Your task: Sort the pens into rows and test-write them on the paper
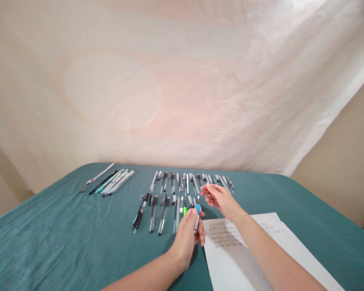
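Note:
My left hand (184, 232) is closed around a pen (198, 208) with a blue section and a pale barrel, its tip pointing up and away from me. Just above that tip, my right hand (221, 201) has its thumb and fingers pinched together. Whatever sits between those fingertips is too small to make out. Beyond and left of my hands, pens lie side by side in two rows. One in the near row shows a bright green part (185, 211) beside my left thumb. A dark pen (141, 212) lies at that row's left end.
Sheets of white paper (230, 262) with handwritten lines lie under my right forearm. A bunch of pale and dark pens (118, 184) rests at the far left of the green-covered table (63, 234). Behind the table hangs a pale cloth (182, 89).

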`<act>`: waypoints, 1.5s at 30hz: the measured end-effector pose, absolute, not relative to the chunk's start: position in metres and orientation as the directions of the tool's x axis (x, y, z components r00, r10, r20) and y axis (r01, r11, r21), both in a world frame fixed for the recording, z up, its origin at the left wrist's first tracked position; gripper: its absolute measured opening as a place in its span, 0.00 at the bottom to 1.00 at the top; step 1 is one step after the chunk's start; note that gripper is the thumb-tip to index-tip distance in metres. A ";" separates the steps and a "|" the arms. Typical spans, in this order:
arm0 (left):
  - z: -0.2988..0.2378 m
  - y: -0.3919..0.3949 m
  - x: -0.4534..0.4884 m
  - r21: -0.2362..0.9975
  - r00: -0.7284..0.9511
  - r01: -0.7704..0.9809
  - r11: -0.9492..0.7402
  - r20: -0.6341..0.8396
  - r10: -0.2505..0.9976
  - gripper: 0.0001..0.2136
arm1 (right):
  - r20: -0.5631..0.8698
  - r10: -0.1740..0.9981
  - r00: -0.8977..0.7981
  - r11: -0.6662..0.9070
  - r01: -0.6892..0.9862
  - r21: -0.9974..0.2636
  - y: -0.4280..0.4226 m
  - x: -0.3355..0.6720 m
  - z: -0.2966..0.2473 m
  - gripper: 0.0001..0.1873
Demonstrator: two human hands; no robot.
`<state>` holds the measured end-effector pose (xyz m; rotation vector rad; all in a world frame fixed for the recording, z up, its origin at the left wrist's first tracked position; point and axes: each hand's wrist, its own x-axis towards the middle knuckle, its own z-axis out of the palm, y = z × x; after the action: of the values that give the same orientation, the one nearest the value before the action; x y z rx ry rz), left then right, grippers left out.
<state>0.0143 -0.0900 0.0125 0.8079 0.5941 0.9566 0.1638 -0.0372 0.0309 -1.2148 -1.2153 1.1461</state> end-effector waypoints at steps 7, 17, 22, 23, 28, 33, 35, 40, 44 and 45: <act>0.014 -0.091 0.013 0.826 0.483 -0.452 0.336 -0.091 0.871 0.13 | 0.018 0.993 -0.113 -0.002 -0.169 -0.986 -0.047 0.152 0.046 0.15; 0.019 -0.097 0.014 0.869 0.536 -0.363 0.337 -0.101 0.838 0.15 | 0.095 0.995 0.004 0.095 -0.112 -0.989 -0.044 0.172 0.061 0.16; 0.017 -0.095 0.013 0.878 0.514 -0.350 0.327 -0.112 0.851 0.15 | 0.113 0.991 0.073 0.118 -0.062 -0.991 -0.043 0.180 0.063 0.17; 0.017 -0.095 0.012 0.877 0.498 -0.357 0.321 -0.112 0.860 0.15 | 0.112 0.990 0.086 0.118 -0.069 -0.991 -0.043 0.181 0.063 0.17; 0.022 -0.092 0.012 0.860 0.382 -0.444 0.252 -0.073 0.921 0.16 | 0.086 0.994 0.068 0.093 -0.109 -0.990 -0.044 0.182 0.062 0.16; 0.025 -0.089 0.014 0.869 0.317 -0.457 0.189 -0.040 0.948 0.13 | -0.024 0.993 -0.117 -0.030 -0.048 -0.998 -0.049 0.170 0.061 0.17; 0.025 -0.088 0.015 0.872 0.312 -0.452 0.185 -0.040 0.949 0.13 | -0.043 0.989 -0.139 -0.049 -0.040 -0.998 -0.050 0.165 0.060 0.17; 0.026 -0.088 0.015 0.868 0.329 -0.448 0.216 -0.065 0.942 0.14 | -0.048 0.989 -0.140 -0.054 -0.042 -0.998 -0.052 0.161 0.059 0.16; 0.025 -0.088 0.014 0.885 0.337 -0.414 0.212 -0.068 0.939 0.14 | -0.044 0.991 -0.128 -0.052 -0.059 -0.997 -0.050 0.163 0.059 0.15; 0.024 -0.088 0.014 0.892 0.338 -0.402 0.209 -0.067 0.939 0.14 | -0.041 0.994 -0.104 -0.048 -0.068 -0.996 -0.048 0.165 0.057 0.15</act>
<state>0.0144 -0.0878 0.0243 0.9173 0.7224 1.0543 0.1647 -0.0482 0.0573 -1.1387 -1.2095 1.3509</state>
